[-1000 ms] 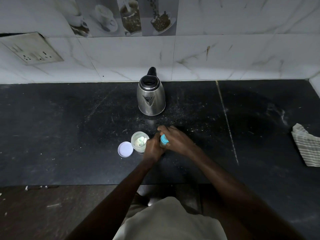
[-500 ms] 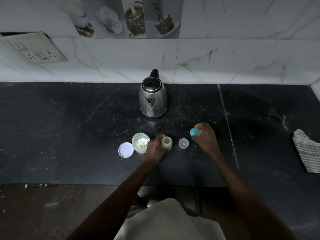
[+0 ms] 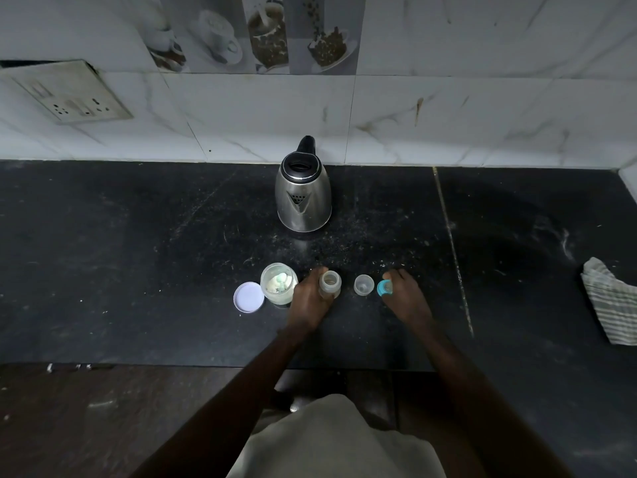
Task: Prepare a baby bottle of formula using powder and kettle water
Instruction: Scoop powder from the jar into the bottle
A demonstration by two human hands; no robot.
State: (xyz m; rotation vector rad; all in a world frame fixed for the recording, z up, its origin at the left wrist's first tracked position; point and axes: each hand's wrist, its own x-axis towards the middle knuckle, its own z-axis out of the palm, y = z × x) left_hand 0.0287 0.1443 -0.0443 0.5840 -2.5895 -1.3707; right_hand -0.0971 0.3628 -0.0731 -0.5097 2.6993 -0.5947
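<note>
A person's left hand (image 3: 310,300) wraps the open baby bottle (image 3: 330,283) upright on the counter (image 3: 138,270), the right hand (image 3: 406,300) pinching its blue teat ring (image 3: 383,288) nearby — light, stiff plastic that would likely tip easily, best steadied around its body.

On the black stone counter (image 3: 138,253), left to right: round white lid (image 3: 249,297), clear plastic powder jar (image 3: 278,282) just beside it, small clear baby bottle (image 3: 330,283) in the left hand (image 3: 308,300), little clear cap (image 3: 363,284), blue teat ring (image 3: 384,288) in the right hand (image 3: 408,300). Steel electric kettle (image 3: 303,201) sits behind them by the wall, striped cloth (image 3: 610,301) way off right.
</note>
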